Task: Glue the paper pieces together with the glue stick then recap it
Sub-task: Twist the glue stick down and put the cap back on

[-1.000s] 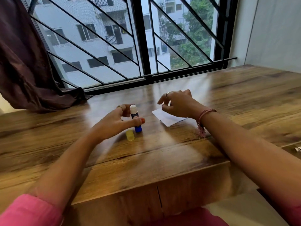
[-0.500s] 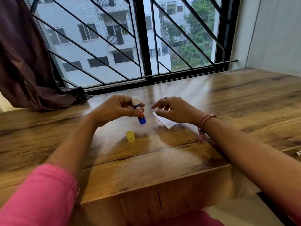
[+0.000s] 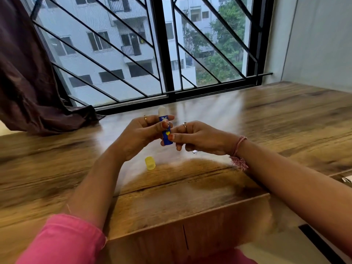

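Observation:
My left hand (image 3: 141,133) holds the blue glue stick (image 3: 166,133) upright above the table, its white glue tip bare and pointing up. My right hand (image 3: 198,137) is beside it, with thumb and fingertips pinching the stick's lower end. The yellow cap (image 3: 150,163) lies on the wooden table (image 3: 76,168) just below my left hand, apart from the stick. The white paper is almost wholly hidden under my right hand; only a small corner (image 3: 194,151) shows.
A barred window (image 3: 165,54) runs along the far edge of the table. A dark curtain (image 3: 28,82) hangs at the left and rests on the tabletop. A grey wall (image 3: 314,40) stands at the right. The table's front edge is near my body.
My left hand lifted the glue stick off the table and raised it upright. My right hand left the paper and came to grip the stick's base. The cap stayed put.

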A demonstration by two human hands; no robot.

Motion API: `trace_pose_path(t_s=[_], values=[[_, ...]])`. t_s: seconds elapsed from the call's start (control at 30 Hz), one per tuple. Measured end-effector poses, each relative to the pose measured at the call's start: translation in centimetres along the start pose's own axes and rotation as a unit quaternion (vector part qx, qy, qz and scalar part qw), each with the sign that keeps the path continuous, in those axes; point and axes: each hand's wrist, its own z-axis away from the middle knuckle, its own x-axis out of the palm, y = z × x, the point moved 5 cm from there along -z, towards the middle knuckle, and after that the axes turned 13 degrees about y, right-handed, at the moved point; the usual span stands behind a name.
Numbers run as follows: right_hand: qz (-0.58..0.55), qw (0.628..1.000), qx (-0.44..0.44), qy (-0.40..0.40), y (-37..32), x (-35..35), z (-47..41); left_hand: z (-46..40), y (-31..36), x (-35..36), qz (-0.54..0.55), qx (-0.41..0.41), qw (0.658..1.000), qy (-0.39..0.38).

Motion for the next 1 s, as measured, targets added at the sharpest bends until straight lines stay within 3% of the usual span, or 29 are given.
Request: trace_pose_path(t_s=[0.2,0.4,0.5,0.83,1.0], values=[[-0.129,0.99,0.045,-0.028,0.2,0.7,-0.1,0.3,0.3,0.3,0.102,-0.022,0.995,-0.008],[-0.167,0.983,0.059,-0.056,0.4,1.2,0.0,0.8,0.6,0.7,0.158,-0.049,0.984,-0.064],[-0.136,0.99,0.041,-0.026,0.5,0.8,-0.2,0.8,0.9,0.7,0.139,-0.027,0.989,-0.049],[-0.076,0.981,0.002,0.179,0.1,-0.6,-0.4,0.4,0.8,0.2,0.075,0.022,0.996,0.036],[-0.041,0.984,0.008,0.173,0.1,-0.7,-0.4,0.6,1.0,0.4,0.092,0.022,0.995,0.015]])
